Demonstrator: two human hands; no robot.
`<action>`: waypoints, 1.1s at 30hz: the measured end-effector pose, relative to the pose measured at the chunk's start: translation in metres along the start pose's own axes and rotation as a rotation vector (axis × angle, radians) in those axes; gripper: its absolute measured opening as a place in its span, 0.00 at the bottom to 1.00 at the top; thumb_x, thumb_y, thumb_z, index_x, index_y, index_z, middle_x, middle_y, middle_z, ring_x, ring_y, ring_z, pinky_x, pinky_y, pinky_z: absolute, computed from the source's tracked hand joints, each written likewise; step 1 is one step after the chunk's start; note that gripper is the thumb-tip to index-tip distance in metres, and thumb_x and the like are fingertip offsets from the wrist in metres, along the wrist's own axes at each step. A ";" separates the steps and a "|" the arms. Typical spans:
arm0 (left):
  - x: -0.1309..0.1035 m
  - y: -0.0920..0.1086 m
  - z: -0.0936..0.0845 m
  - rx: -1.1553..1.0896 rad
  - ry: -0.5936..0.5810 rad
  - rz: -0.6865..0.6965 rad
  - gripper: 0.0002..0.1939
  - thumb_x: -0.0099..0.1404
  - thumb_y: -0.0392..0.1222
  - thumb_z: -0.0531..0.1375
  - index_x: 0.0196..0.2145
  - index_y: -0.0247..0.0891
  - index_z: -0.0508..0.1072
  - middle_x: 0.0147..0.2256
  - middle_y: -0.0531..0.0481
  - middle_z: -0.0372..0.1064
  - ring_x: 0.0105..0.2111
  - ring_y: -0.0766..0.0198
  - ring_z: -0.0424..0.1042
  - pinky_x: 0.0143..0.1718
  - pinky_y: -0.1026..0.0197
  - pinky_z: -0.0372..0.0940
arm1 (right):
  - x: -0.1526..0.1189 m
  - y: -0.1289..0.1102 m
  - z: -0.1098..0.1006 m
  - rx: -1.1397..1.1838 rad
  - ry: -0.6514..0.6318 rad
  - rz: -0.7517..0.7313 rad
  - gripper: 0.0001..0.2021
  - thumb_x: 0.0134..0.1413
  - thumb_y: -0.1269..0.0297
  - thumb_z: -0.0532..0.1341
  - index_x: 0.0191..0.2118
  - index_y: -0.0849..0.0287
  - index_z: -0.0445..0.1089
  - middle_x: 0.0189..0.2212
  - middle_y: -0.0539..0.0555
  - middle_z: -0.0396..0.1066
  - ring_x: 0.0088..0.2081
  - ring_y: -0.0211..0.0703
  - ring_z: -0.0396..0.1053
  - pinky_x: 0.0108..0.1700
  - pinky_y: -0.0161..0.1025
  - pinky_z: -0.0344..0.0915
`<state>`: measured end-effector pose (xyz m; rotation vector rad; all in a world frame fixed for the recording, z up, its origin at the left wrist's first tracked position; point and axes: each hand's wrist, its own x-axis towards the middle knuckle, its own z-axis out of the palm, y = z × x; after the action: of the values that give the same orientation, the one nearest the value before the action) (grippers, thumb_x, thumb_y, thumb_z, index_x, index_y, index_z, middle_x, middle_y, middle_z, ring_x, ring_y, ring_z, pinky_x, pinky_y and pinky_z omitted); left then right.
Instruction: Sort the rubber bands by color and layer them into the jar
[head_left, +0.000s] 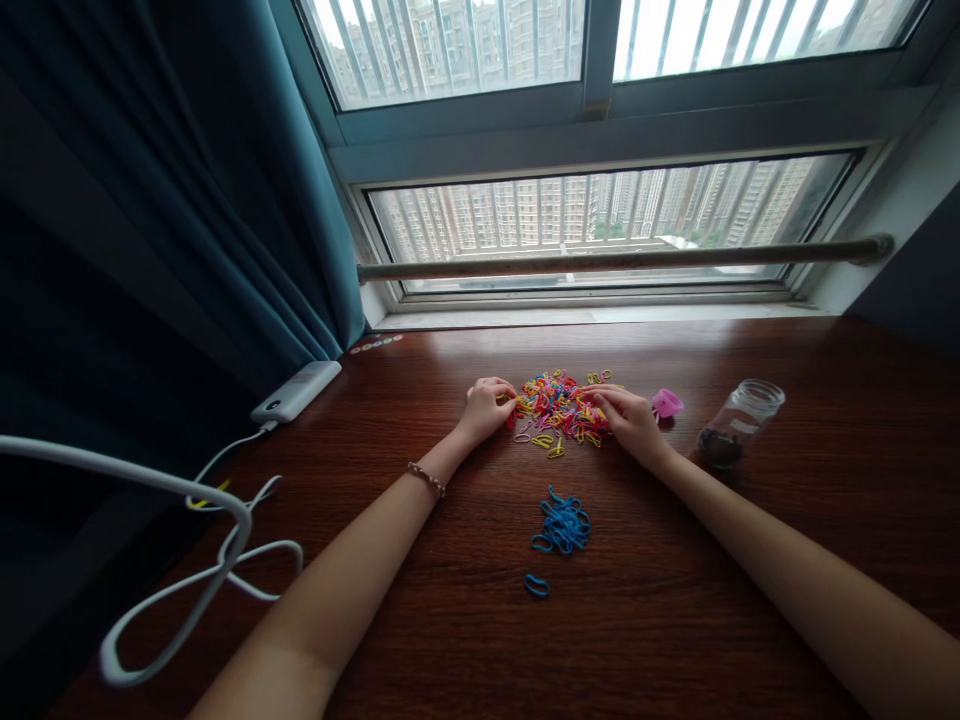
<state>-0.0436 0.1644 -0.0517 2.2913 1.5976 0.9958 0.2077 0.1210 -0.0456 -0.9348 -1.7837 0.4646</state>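
Thin multicoloured elastic bands [559, 405] lie heaped on the glossy wood-grain tabletop [450, 630], beyond blue bands [566, 527] (matte, stringy loops). The left hand [486, 408] curls at the heap's left edge; the right hand [628, 416], loosely bent, touches its right side; whether either grips, I cannot tell.

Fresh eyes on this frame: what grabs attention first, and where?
Likely the multicoloured heap of small bands mid-table, with the left hand and right hand at its two sides. Next, the all-blue pile nearer the viewer, one blue band lying apart from it. Then the clear jar with dark contents, right of the heap.
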 end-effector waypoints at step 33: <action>-0.001 0.001 -0.004 0.039 0.070 0.118 0.17 0.57 0.30 0.53 0.41 0.44 0.73 0.28 0.51 0.62 0.32 0.64 0.63 0.35 0.63 0.60 | -0.002 0.010 0.007 -0.268 -0.245 -0.170 0.12 0.57 0.65 0.52 0.40 0.54 0.72 0.36 0.53 0.73 0.43 0.47 0.64 0.47 0.47 0.62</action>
<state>-0.0449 0.1620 -0.0487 2.4272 1.5365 1.0917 0.2050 0.1269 -0.0564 -0.9285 -2.1681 0.2418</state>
